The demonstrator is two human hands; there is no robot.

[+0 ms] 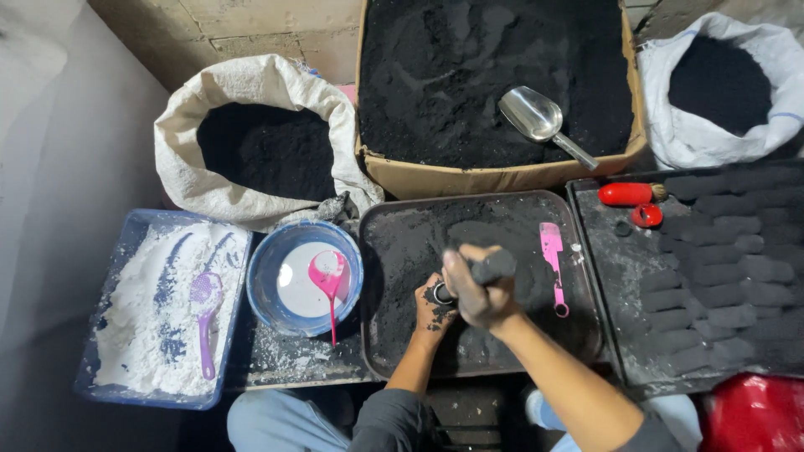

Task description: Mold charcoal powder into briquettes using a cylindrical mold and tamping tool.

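R hand (479,289) w/ black lump (494,266)

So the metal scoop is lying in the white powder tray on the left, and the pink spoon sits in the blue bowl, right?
Not quite. The head view shows the metal scoop lying in the cardboard box of black powder at the top, not in the white powder tray, which holds a purple spoon. The pink spoon does sit in the blue bowl.
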